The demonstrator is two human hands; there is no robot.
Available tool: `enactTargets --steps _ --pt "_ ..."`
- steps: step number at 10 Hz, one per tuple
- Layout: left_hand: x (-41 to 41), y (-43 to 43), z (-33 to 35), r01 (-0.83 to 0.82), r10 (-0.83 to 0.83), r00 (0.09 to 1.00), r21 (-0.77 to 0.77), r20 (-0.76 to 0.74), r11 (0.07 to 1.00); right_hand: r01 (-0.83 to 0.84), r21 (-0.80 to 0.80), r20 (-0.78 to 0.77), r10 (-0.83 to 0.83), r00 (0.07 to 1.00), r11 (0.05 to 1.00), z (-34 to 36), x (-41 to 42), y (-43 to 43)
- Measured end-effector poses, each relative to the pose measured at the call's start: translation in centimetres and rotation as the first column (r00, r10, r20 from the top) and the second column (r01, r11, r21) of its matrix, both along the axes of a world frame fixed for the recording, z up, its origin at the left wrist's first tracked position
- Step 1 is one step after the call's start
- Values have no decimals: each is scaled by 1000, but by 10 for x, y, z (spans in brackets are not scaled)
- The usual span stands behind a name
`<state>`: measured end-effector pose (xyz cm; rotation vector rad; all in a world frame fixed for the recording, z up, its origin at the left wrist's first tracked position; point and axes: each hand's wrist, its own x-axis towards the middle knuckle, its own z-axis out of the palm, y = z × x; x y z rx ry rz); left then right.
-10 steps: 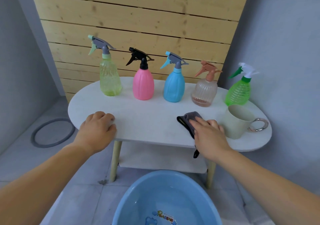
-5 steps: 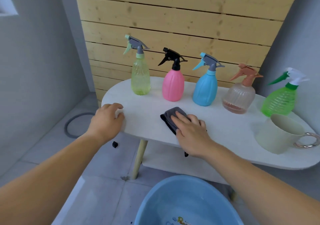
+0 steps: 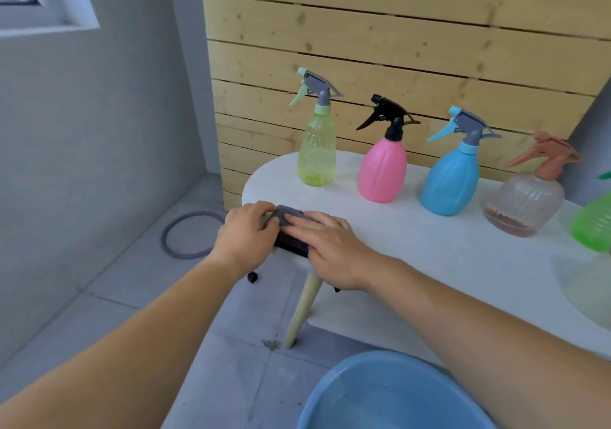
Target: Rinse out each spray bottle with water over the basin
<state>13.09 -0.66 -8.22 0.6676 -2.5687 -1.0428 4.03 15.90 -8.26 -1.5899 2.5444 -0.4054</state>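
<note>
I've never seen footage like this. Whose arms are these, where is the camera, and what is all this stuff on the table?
No machine here: a person wears a wide-angle camera on the head, so you look down along their own arms. Both hands, left and right, press a dark cloth at the left end of a white table. Neither grips a bottle. Behind them stand spray bottles: yellow-green, pink, blue and a clear one with brownish residue; a green one is cut off at the edge. A blue basin sits on the floor below.
</note>
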Motion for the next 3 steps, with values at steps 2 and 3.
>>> enactTargets --steps 2,3 --pt "-8 7 9 -35 43 995 -88 91 996 103 -65 17 -102 995 993 5 7 30" --pt "-19 23 18 -65 76 996 -186 52 980 115 -153 56 -108 993 981 10 5 65"
